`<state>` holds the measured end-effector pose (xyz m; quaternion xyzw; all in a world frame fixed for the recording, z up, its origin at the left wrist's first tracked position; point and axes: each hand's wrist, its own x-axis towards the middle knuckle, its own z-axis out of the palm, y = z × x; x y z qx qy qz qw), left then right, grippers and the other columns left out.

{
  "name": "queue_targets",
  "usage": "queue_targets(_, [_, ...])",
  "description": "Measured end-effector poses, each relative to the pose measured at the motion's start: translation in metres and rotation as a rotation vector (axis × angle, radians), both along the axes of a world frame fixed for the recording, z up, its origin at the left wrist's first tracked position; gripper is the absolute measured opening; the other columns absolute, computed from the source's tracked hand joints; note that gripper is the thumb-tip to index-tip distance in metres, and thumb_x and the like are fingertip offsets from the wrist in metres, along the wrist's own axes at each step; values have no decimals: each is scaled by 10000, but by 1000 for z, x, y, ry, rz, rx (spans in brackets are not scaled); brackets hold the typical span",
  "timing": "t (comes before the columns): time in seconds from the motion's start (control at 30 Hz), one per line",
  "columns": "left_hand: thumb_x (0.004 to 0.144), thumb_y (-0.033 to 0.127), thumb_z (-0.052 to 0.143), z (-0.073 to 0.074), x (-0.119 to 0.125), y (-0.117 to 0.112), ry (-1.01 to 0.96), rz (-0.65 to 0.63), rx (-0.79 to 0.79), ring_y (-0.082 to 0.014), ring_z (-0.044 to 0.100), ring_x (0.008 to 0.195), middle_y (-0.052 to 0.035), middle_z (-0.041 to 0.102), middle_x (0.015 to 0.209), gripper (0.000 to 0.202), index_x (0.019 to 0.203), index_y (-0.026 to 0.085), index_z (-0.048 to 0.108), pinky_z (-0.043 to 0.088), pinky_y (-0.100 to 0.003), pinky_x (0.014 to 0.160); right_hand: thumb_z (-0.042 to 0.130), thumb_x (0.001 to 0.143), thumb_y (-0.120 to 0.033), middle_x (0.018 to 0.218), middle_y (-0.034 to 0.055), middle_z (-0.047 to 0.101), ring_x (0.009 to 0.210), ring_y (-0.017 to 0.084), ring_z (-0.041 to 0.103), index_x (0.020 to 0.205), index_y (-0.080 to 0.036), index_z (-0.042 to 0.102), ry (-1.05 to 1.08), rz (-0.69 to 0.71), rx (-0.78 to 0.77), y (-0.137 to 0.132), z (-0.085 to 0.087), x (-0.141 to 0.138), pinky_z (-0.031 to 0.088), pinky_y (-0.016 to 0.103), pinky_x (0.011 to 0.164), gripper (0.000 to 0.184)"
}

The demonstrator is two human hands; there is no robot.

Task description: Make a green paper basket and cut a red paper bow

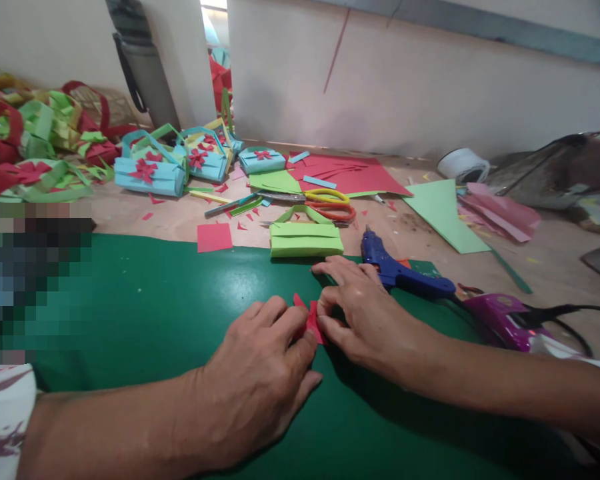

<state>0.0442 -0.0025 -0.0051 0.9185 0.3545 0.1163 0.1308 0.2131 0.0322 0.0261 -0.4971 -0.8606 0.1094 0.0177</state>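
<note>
A small red paper piece, cut or folded into pointed flaps, is on the green mat, partly hidden by my fingers. My left hand presses on its left side with closed fingers. From the right, my right hand pinches its other edge between thumb and forefinger, the other fingers stretched forward. Just beyond the hands stands a lime-green folded paper bag with a handle. A blue glue gun lies beside my right hand. At the mat's far edge is a red paper square.
Scissors with yellow and red handles lie behind the green bag among paper scraps. Blue paper bags with red flowers stand at the back left, near a grey bottle. Red sheets and a purple device with a cable are further right.
</note>
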Motion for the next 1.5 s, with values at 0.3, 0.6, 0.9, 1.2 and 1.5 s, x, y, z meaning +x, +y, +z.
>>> queue_targets(0.3, [866, 318, 470, -1, 0, 0, -15, -2, 15, -249, 447, 865, -97, 560, 1006, 245, 1008, 165, 597, 429, -428, 717, 486, 766, -124, 1172, 166, 569, 1165, 322, 440, 592, -151, 596, 16, -8, 3, 0, 0, 0, 322, 508, 905, 208])
queue_targets(0.6, [867, 323, 468, -1, 0, 0, -7, -7, 20, -250, 453, 868, -98, 562, 1006, 246, 1013, 170, 595, 427, -422, 714, 491, 763, -128, 1179, 173, 563, 1169, 328, 442, 590, -152, 597, 6, -9, 9, -1, -1, 0, 326, 512, 900, 204])
queue_targets(0.9, [868, 321, 463, 0, -1, -1, -7, -8, 12, -256, 448, 872, -98, 557, 1018, 255, 1020, 163, 593, 432, -438, 717, 481, 766, -131, 1209, 168, 554, 1174, 319, 442, 599, -150, 596, -17, -11, 12, -1, -1, 0, 323, 511, 912, 204])
queue_targets(1.2, [866, 323, 470, -2, -1, -1, -14, -8, 20, -251, 446, 878, -96, 554, 1014, 251, 1025, 169, 590, 429, -431, 727, 483, 758, -118, 1198, 181, 555, 1159, 331, 455, 603, -148, 604, -25, -15, 13, -2, 1, -2, 335, 519, 900, 198])
queue_targets(1.5, [864, 317, 470, -1, 0, 0, -15, -1, 6, -257, 448, 884, -99, 557, 1024, 264, 1044, 165, 590, 435, -441, 733, 483, 753, -132, 1190, 176, 558, 1156, 326, 458, 602, -151, 593, -27, 6, 38, -3, -1, 1, 335, 513, 901, 188])
